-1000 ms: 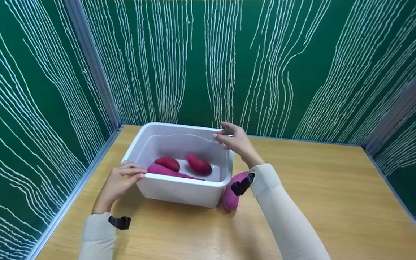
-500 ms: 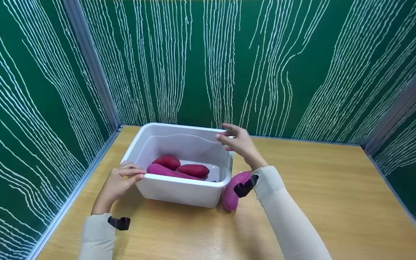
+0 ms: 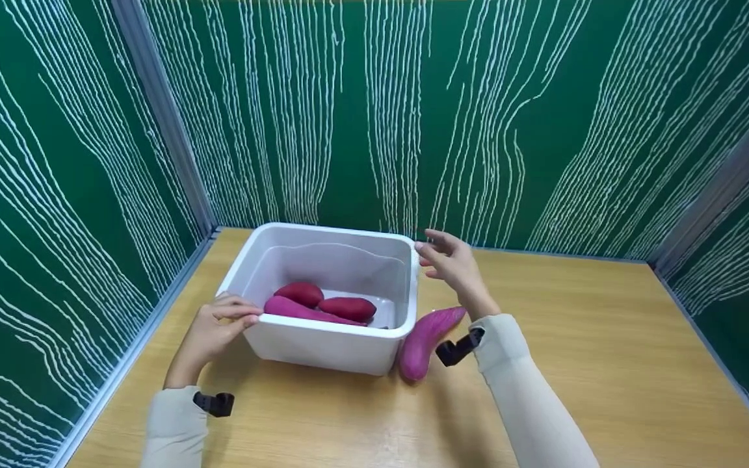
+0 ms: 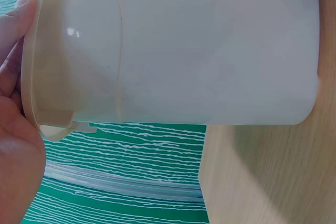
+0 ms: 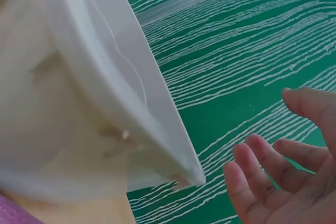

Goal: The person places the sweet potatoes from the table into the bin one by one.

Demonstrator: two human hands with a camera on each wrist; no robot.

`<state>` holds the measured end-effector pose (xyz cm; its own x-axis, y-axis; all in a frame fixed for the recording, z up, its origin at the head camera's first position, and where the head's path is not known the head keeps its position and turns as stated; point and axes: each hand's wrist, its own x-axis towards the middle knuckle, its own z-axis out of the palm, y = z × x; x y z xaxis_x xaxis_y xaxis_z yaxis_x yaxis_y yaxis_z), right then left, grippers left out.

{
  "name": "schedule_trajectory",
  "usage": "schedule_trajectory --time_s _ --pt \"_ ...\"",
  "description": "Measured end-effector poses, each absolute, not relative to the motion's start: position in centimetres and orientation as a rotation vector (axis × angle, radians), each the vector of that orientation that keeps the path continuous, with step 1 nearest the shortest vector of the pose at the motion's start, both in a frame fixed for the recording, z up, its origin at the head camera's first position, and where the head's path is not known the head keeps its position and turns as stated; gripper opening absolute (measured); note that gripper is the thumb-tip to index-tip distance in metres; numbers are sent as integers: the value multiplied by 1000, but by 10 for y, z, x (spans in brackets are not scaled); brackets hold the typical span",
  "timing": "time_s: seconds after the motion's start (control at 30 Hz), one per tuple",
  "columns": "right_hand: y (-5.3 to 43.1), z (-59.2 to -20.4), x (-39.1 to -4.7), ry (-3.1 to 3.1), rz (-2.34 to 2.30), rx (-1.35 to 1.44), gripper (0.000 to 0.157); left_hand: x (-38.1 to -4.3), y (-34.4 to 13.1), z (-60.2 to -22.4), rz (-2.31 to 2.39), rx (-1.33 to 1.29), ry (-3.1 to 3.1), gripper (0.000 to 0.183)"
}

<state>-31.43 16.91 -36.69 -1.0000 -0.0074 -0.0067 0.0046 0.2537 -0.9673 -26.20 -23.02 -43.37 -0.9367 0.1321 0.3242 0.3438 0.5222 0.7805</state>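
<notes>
A white plastic bin (image 3: 322,348) stands on the wooden table, tipped slightly. My left hand (image 3: 218,328) grips its rim at the near left corner; in the left wrist view, fingers lie over the edge of the bin wall (image 4: 210,51). Inside lie a long magenta root-like vegetable (image 3: 303,311) and two shorter dark red ones, the left (image 3: 300,294) and the right (image 3: 348,308). My right hand (image 3: 456,266) is held just beyond the bin's right rim, fingers loosely bent and spread, holding nothing. Below it, a curved magenta vegetable (image 3: 421,348) rests against the bin's right side.
Green panels (image 3: 478,130) with wavy white lines rise behind and on both sides, joined by grey metal posts (image 3: 166,117). Wooden tabletop (image 3: 595,351) extends to the right of the bin. Each sleeve cuff carries a small black camera.
The right-hand red vegetable has rolled toward the bin's near side and now lies along the magenta one. My right hand has moved right, off the bin's rim. The left hand stays put.
</notes>
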Motion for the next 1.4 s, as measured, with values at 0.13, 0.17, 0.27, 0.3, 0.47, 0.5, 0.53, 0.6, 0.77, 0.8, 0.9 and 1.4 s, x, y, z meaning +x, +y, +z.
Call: schedule_trajectory --time_s 0.13,0.17,0.27,0.3,0.47,0.5,0.53,0.6,0.77,0.8,0.9,1.4 --pt "179 -377 -311 2458 -1977 60 58 -261 -230 -434 -1366 -389 -2555 14" --pt "181 -380 -310 2451 -1992 78 59 -261 -229 -433 -1363 -384 -2561 14" --pt "188 -390 -308 2419 -2033 128 59 -261 -229 -433 -1365 -376 -2568 15" --pt "190 -393 -307 2410 -2036 142 59 -261 -229 -433 -1367 -372 -2570 15" --pt "199 -409 -304 2376 -2020 213 61 -261 -229 -433 -1363 -369 -2570 15" --pt "201 -412 -303 2375 -2017 220 62 -261 -229 -433 -1358 -371 -2567 15" --pt "202 -415 -302 2371 -2020 229 62 -261 -229 -433 -1361 -378 -2555 15" --pt "204 -420 -301 2360 -2028 249 62 -261 -229 -433 -1369 -392 -2532 15" --pt "208 -434 -298 2342 -2015 292 63 -260 -228 -433 -1391 -398 -2504 15" --pt "209 -437 -297 2337 -2012 301 63 -260 -228 -433 -1389 -394 -2508 15" --pt "211 -446 -294 2313 -2013 323 65 -260 -228 -433 -1379 -396 -2512 15" --pt "211 -490 -285 2253 -2082 432 68 -261 -229 -433 -1379 -376 -2552 16"
